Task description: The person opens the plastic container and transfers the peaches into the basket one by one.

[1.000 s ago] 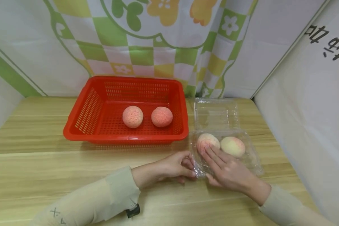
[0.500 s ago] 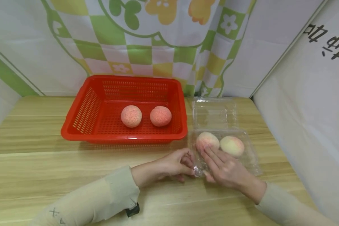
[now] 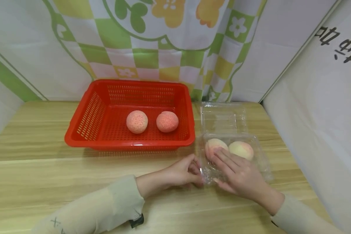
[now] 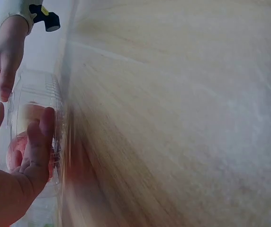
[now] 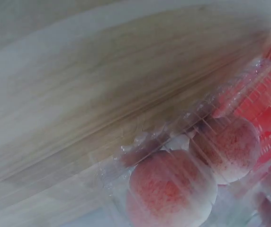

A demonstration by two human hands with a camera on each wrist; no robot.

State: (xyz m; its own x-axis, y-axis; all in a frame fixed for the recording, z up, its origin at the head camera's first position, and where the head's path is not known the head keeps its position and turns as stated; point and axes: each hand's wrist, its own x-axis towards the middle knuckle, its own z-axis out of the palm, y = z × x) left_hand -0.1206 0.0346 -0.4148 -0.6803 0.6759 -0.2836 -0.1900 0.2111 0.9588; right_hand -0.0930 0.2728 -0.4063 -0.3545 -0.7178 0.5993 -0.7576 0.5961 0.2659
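Observation:
A clear plastic clamshell box (image 3: 263, 162) stands with its lid (image 3: 223, 118) folded back on the table. Inside sit two pink-and-cream peaches, a left peach (image 3: 214, 146) and a right peach (image 3: 242, 149). My left hand (image 3: 182, 172) holds the box's front left corner, fingers curled and thumb at the edge. In the left wrist view, its fingers (image 4: 40, 146) lie along the box's side. My right hand (image 3: 242, 177) reaches over the box with straight fingers resting on the left peach, its thumb near the front rim. The right wrist view shows both peaches through the clear wall.
A red plastic basket (image 3: 128, 143) stands to the left of the box, near the curtain (image 3: 146, 57). Two pink peaches lie in it, one (image 3: 137, 122) left of the other (image 3: 167, 122). White walls bound the wooden table (image 3: 61, 169) at the sides.
My right hand has shifted slightly right and covers more of the right peach. My left hand stays at the box corner. The basket and its peaches stay put.

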